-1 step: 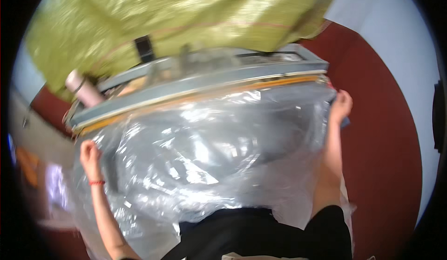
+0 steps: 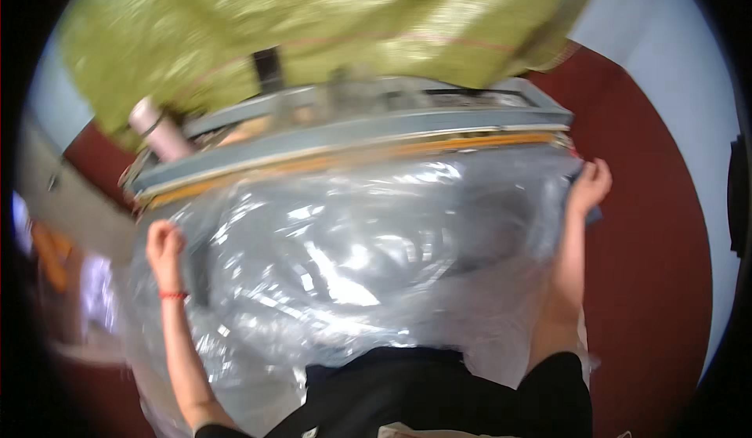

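Observation:
A wide sheet of clear plastic film (image 2: 352, 273), wrinkled and shiny, spreads across the space before my body. Pinched fingers of my left hand (image 2: 164, 244) are at its left edge, with a red band around that wrist. On the opposite side my right hand (image 2: 591, 185) is closed at the film's far right corner. Both hands are raised and wide apart. The film's far edge lies along an orange strip (image 2: 345, 158) at the front of a long grey metal frame (image 2: 352, 136). Motion blur softens the fingers.
A pink cylindrical bottle (image 2: 164, 139) leans at the frame's left end. Behind the frame hangs a large yellow-green woven sheet (image 2: 337, 15). Dark red floor (image 2: 650, 258) runs along the right, beside a pale blue wall (image 2: 666, 62). Blurred orange and purplish items are at far left.
The whole scene has shifted slightly right in view. My left hand is a little higher, and both hands stay at the film's sides.

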Demonstrator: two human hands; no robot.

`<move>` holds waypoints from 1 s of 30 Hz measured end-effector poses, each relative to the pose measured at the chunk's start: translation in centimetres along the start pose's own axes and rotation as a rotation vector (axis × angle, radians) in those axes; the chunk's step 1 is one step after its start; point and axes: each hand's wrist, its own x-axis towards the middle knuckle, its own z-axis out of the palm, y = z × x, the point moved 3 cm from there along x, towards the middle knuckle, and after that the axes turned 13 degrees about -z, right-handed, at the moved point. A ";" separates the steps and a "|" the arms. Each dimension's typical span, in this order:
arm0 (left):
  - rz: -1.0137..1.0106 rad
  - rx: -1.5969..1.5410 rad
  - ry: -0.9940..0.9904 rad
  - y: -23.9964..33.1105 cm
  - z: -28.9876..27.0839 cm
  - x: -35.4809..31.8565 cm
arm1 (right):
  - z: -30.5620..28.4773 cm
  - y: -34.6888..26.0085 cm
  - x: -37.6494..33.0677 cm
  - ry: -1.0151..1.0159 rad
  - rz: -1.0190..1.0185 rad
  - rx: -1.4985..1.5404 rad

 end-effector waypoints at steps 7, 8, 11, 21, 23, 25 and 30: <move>-0.014 -0.066 0.035 5.5 -1.8 -7.1 | 0.3 -33.8 -1.2 -0.512 -0.294 0.921; -0.004 -0.066 0.047 6.1 -2.0 -7.6 | -0.1 -38.1 -2.5 -0.557 -0.412 1.091; 0.046 -0.032 0.050 7.3 -2.8 -9.5 | -2.5 -49.6 -7.4 -0.728 -0.688 1.482; -0.293 0.741 -0.458 2.9 -6.7 -13.5 | 4.1 -43.7 -14.8 -1.333 0.013 1.496; -0.326 0.705 -0.614 -0.7 -6.6 -16.0 | 8.0 -32.5 -13.0 -1.161 0.166 1.087; -0.427 0.930 -0.738 -4.1 -7.3 -17.7 | 8.9 -19.2 -10.7 -0.939 0.270 0.796; -0.525 1.330 -0.571 -13.5 -17.6 -16.3 | 2.1 14.0 -4.3 -0.572 0.224 0.256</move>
